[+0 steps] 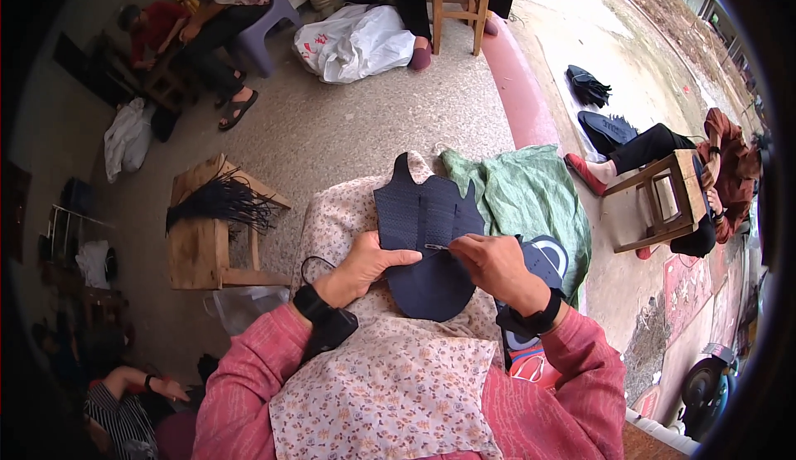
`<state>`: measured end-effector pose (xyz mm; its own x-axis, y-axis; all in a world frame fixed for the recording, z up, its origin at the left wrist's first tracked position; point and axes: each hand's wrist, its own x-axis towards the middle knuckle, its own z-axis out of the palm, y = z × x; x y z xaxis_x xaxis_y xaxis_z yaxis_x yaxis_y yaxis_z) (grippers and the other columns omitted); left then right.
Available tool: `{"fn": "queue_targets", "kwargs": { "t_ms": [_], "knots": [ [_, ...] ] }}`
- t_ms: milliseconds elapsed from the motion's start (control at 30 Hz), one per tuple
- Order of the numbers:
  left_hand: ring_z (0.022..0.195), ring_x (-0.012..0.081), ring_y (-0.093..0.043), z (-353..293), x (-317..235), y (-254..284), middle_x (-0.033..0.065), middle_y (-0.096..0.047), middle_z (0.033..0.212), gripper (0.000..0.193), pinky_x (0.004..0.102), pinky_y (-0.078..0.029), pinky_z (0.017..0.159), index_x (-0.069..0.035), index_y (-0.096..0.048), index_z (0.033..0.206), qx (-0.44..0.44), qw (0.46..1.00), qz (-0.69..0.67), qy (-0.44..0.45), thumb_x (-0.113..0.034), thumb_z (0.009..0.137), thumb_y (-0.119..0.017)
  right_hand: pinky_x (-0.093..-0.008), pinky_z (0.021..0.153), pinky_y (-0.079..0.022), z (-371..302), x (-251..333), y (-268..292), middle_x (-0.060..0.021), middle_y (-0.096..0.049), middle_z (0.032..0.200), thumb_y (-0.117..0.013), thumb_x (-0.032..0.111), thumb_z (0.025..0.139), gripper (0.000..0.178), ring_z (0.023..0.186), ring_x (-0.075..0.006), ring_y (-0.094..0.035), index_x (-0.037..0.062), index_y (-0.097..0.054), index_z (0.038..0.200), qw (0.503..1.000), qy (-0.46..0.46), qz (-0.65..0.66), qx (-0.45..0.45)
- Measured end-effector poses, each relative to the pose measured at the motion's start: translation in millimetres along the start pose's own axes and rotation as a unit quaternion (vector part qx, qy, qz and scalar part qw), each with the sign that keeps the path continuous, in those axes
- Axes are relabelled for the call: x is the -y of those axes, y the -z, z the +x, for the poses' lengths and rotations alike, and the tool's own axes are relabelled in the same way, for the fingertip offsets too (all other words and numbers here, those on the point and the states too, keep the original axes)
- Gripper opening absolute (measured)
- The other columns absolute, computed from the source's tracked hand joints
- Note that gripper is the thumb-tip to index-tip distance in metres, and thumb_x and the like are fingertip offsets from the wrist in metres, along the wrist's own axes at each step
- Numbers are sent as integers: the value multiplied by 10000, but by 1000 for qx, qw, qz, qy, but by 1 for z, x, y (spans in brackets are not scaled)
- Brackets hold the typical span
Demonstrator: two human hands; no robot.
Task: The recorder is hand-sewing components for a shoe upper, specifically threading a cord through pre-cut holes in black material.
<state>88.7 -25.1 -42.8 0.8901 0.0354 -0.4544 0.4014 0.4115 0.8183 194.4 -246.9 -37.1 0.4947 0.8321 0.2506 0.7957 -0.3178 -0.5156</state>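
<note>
Left hand (361, 269) grips the dark panel (435, 219) by its left edge, thumb laid on top and fingers tucked beneath, out of sight. The right hand (502, 271) is closed in a pinch at the panel's right side, fingertips meeting at the end of a small pale piece (434, 248), too small to identify. The panel lies across the lap on a floral apron (390, 377), rounded end toward the body, notched end toward the apron's far edge. A green cloth (531, 182) is just beside it on the right.

For neat work, the left thumb should press close to the pale piece, so that the panel lies flat and does not pucker. A light pull, level with the surface, would probably serve better than a hard tug, which could crease the panel. The hidden fingers are best clear of any sharp point.
</note>
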Motion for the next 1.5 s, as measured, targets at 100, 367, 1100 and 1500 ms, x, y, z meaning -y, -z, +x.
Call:
{"fn": "queue_targets", "kwargs": {
  "t_ms": [100,367,1100,1500],
  "knots": [
    [883,137,-667,0,6,0,66,-705,1036,291,276,-548,832,19,-676,1077,-16,999,29,-26,-29,805,-769,-405,562,-508,5,7,9,-91,-686,842,-648,115,851,66,678,-329,-657,96,-665,912,999,-25,-11,46],
    [861,122,-661,-6,-1,-9,57,-701,1021,306,268,-553,801,21,-683,1080,-34,997,40,-50,-56,802,-785,-413,568,-507,8,-5,-7,-105,-672,816,-633,112,838,82,706,-325,-660,83,-648,914,997,-17,72,16],
    [918,134,-656,2,10,1,44,-690,1063,346,278,-544,867,5,-656,1130,3,999,8,-40,24,798,-750,-412,566,-506,11,5,5,-100,-670,749,-629,109,840,81,671,-303,-661,56,-613,899,995,-25,82,41],
    [998,139,-622,4,-4,-3,28,-655,1126,435,278,-513,898,-18,-629,1194,39,998,38,-2,-2,784,-775,-408,558,-490,20,-2,-18,-103,-642,703,-649,125,862,77,675,-325,-654,95,-596,910,992,22,126,11]
  ]
}}
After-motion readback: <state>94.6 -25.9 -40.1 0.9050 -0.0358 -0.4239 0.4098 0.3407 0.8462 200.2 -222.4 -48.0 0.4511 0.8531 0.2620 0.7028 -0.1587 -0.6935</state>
